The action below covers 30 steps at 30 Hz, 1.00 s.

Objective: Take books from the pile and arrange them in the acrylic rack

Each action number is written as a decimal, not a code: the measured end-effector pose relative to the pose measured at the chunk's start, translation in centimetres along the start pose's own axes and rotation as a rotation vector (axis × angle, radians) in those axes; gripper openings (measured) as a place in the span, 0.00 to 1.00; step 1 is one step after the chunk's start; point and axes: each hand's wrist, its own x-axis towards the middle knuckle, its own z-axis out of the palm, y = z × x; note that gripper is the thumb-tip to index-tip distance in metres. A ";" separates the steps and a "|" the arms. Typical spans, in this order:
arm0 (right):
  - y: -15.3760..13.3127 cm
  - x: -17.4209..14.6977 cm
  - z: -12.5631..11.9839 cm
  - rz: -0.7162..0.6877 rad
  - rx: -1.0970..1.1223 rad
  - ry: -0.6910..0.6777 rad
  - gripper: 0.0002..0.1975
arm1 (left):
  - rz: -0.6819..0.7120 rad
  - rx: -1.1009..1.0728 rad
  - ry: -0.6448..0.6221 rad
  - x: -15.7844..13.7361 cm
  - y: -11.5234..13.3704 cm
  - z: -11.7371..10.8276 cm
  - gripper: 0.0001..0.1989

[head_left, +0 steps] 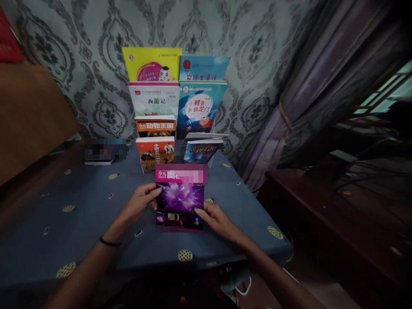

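A purple book [180,198] with a bright burst on its cover is held upright above the table, its front facing me. My left hand [143,200] is closed on its left edge, thumb on the cover. My right hand [216,217] grips the lower right edge, thumb also on the front; the fingers behind the book are partly hidden. Just beyond it stand books in tiers: an orange book [155,153] at the front left, and a dark blue book [203,151] at the front right, with a pale board or book edge behind it.
Farther back stand a yellow book [152,64], a white book [154,101] and blue books [202,107] against the patterned wall. A small pile [99,151] lies at the table's back left. A dark blue cloth [86,223] covers the table. A brown cabinet [309,206] stands to the right.
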 end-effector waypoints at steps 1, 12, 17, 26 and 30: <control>0.0 -0.1 -0.1 0.005 -0.031 -0.001 0.20 | 0.007 0.000 -0.006 0.0 0.0 0.0 0.25; -1.6 0.5 -2.3 0.000 0.078 0.029 0.19 | 0.159 0.080 -0.106 0.6 0.9 0.7 0.26; -1.2 0.8 -3.5 0.011 0.105 0.081 0.18 | 0.245 0.184 -0.183 0.9 2.3 1.4 0.25; -0.8 0.6 -4.0 0.062 -0.043 0.179 0.20 | 0.240 0.173 -0.201 1.8 0.7 1.0 0.24; -2.0 1.1 -3.6 0.096 -0.112 0.146 0.24 | 0.221 0.098 -0.227 1.8 -0.3 0.2 0.24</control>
